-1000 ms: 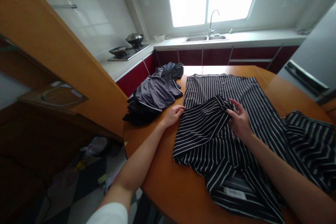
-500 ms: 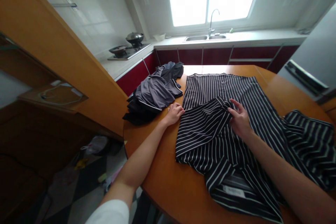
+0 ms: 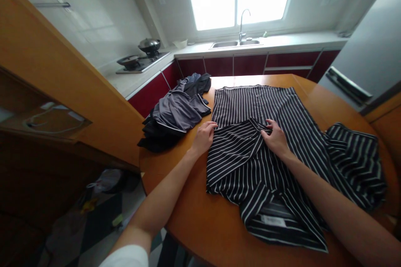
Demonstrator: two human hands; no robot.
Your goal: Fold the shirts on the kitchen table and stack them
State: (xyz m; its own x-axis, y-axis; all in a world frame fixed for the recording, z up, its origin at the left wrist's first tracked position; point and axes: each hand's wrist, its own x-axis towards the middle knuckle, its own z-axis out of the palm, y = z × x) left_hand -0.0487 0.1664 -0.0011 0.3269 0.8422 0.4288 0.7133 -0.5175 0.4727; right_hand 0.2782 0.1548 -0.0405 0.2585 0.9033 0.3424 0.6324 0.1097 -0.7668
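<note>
A black shirt with white stripes [image 3: 250,102] lies spread on the round wooden table, its collar toward me and its hem toward the window. The left sleeve [image 3: 233,150] is folded inward across the body. My left hand [image 3: 203,137] is closed at the shirt's left edge, fingertips pinching the cloth there. At the end of the folded sleeve, my right hand [image 3: 276,137] grips the cuff between thumb and fingers. The other sleeve [image 3: 355,162] stretches out to the right, rumpled. A pale label shows inside the collar [image 3: 274,220].
A heap of grey and black clothes [image 3: 178,110] sits at the table's left side. Beyond the wooden table [image 3: 188,221] are a sink [image 3: 225,44], a stove with pans [image 3: 142,64] and a fridge [image 3: 360,58]. Bags lie on the floor at lower left.
My left hand has shifted slightly from resting by the shirt's edge to pinching it. My right hand stays at the sleeve's cuff. The view has swung a little to the right.
</note>
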